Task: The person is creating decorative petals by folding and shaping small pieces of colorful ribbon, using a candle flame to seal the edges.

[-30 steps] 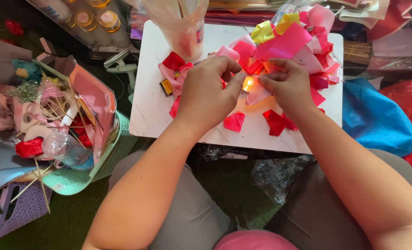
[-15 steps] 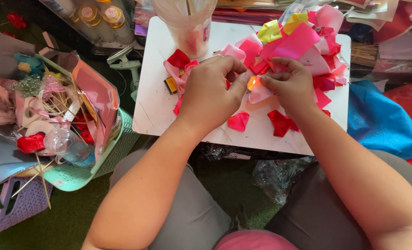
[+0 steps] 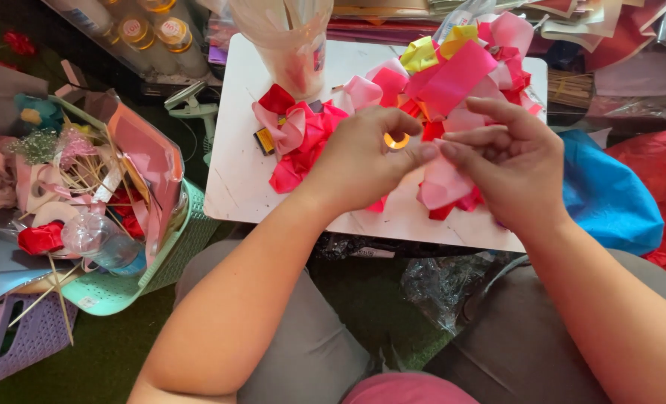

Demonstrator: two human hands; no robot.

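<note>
Our left hand (image 3: 359,161) and right hand (image 3: 508,161) meet over the white desk (image 3: 235,172). The fingers (image 3: 422,152) of the left hand pinch narrow against those of the right; between them we hold a pale pink ribbon piece (image 3: 443,183), which hangs just below the fingertips and partly under the right palm. We cannot tell what else, if anything, sits inside the pinch.

- Small candle flame (image 3: 396,140): just behind the left fingers, in the gap under the curled forefinger.
- Red ribbon scraps (image 3: 452,208): on the desk below the right fingers, touching the pink piece.
- Heap of pink, red and yellow ribbon loops (image 3: 452,75): beyond both sets of fingers, at the desk's far edge.
- Pink and red bow pile (image 3: 299,135): left of the left fingers.
- Clear plastic cup (image 3: 288,45): beyond and left of the left fingers.
- Mint basket (image 3: 161,262) of sticks and flower trims: well apart to the left, off the desk.
- Blue bag (image 3: 609,202): right of the right hand.
</note>
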